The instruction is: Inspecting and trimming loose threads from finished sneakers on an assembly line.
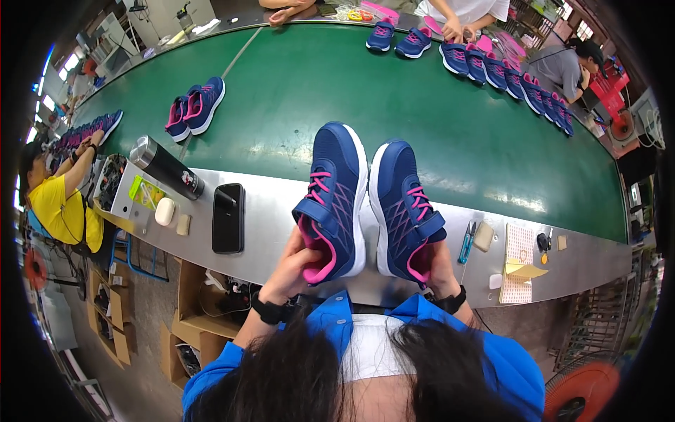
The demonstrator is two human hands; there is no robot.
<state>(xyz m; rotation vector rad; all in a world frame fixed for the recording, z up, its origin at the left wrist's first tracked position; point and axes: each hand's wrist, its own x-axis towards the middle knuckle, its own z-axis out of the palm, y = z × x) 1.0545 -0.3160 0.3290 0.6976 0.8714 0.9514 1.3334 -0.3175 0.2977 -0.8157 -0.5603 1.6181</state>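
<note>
Two navy sneakers with pink laces, pink linings and white soles are held up side by side over the near edge of the table. My left hand (290,266) grips the left sneaker (336,190) at its heel, with the thumb inside the opening. The right sneaker (404,197) is held at the heel by my right hand (441,271), whose fingers are partly hidden behind the shoe. Both toes point away from me, and the soles come close together in the middle.
A green conveyor belt (281,91) runs beyond the metal ledge (274,204). On the ledge lie a phone (228,218), a black tumbler (166,167) and a blue cutter (466,242). Another sneaker pair (197,107) rests on the belt; more line its right side. Co-workers sit around.
</note>
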